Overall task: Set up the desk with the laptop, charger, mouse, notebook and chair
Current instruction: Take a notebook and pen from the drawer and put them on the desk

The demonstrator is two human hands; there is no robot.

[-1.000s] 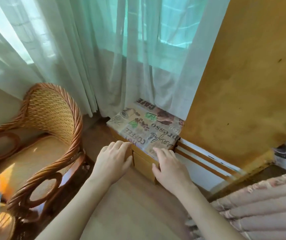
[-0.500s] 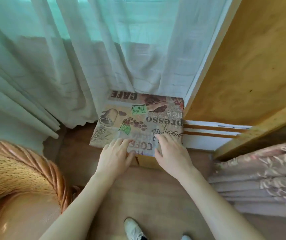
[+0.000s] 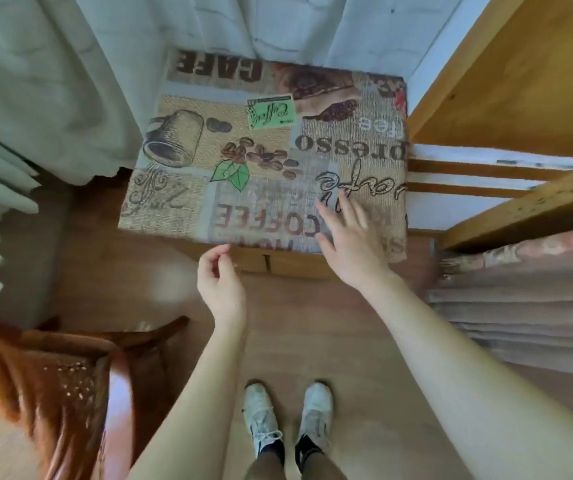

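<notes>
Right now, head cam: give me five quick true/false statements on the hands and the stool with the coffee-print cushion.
1. The right hand lies spread over the near right part of the coffee-print cushion. True.
2. The left hand presses flat on the cushion's centre. False: it is loosely curled at the near edge, holding nothing.
3. A laptop sits on the cushion. False: nothing lies on it.
4. A wicker chair stands on the person's left. True.
5. The curtain covers the whole cushion. False: it only hangs along the far edge.
</notes>
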